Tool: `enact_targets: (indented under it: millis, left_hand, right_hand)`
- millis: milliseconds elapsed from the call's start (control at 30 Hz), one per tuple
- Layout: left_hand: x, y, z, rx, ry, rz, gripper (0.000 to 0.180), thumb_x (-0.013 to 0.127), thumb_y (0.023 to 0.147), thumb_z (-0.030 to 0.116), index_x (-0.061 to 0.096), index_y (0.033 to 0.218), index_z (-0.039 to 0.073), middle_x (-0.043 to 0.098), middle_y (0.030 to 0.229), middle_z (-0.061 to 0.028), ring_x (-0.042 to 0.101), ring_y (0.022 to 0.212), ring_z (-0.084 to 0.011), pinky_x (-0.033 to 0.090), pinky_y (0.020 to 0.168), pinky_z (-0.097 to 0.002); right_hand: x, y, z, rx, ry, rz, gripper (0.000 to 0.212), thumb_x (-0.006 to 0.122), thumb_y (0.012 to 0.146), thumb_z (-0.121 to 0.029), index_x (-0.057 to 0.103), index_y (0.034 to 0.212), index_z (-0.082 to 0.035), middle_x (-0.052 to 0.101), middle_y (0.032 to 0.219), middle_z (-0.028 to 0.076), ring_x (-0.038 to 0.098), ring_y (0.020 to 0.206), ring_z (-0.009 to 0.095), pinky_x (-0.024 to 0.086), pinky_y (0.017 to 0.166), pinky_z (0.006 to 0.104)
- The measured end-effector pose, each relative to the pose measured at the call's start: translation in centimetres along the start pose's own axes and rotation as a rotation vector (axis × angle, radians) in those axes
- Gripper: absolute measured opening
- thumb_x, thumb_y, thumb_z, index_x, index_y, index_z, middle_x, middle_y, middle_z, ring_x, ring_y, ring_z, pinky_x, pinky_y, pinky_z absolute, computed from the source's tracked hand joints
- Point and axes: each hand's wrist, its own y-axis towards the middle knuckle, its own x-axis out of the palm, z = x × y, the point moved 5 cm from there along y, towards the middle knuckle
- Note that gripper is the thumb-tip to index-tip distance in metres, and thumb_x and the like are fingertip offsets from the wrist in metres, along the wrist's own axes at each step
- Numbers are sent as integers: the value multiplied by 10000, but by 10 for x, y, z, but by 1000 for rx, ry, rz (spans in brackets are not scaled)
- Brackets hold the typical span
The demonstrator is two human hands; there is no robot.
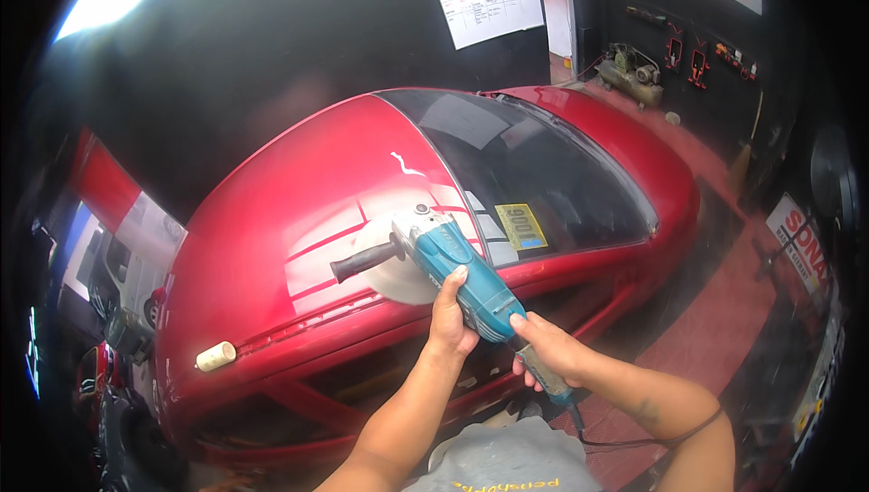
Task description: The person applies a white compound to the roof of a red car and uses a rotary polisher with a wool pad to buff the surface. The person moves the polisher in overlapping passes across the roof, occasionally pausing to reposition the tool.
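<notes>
A teal rotary polisher [475, 286] is held at an angle over the near edge of a red car's roof [272, 193]. My left hand [450, 318] supports its body from below, thumb along the side. My right hand [550, 349] is wrapped around the rear grip, near the cord. The black side handle [364, 262] sticks out to the left with no hand on it. A pale round pad [403, 282] sits under the polisher's head; I cannot tell whether it touches the paint. Farther over on the roof lies a white squiggle of paste [405, 164].
A cream bottle [215, 356] lies on the roof's near left edge. The power cord [625, 443] runs across my right forearm. The windshield [525, 166] bears a yellow sticker [520, 226]. An air compressor [631, 76] stands by the dark far wall, under a pinned white sheet's right side.
</notes>
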Motion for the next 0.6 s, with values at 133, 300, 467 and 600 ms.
enact_targets:
  millis: [133, 300, 467, 600]
  left_hand:
    - [0, 22, 1, -6, 5, -27, 514, 745, 994, 355, 575, 1356, 32, 707, 1171, -138, 735, 1064, -272, 627, 974, -479]
    - [3, 68, -7, -11, 3, -11, 553, 766, 1001, 387, 576, 1383, 35, 703, 1212, -128, 728, 1101, -273, 618, 996, -489]
    - [13, 79, 28, -54, 119, -42, 748, 616, 1085, 616, 527, 1503, 2, 664, 1384, -171, 693, 1243, -291, 571, 1056, -489]
    - [-14, 10, 26, 119, 660, 70, 656, 651, 1112, 485, 516, 1522, -9, 655, 1438, -209, 674, 1284, -308, 551, 1090, -461]
  right_hand:
    - [-2, -8, -9, -322, -507, 239, 923, 811, 968, -401, 278, 1631, -44, 754, 1063, 245, 785, 938, 378, 628, 855, 479]
    - [-16, 0, -40, -385, -655, 383, 909, 837, 927, -234, 292, 1632, -52, 747, 1177, 332, 739, 1138, 498, 585, 981, 532]
    - [-22, 37, -76, -218, -515, 357, 852, 777, 944, -54, 292, 1643, -105, 703, 949, 152, 699, 611, 202, 585, 535, 390]
    - [-40, 75, -99, -294, -456, 380, 797, 760, 934, 8, 333, 1598, -104, 628, 911, 84, 635, 556, 149, 543, 450, 327]
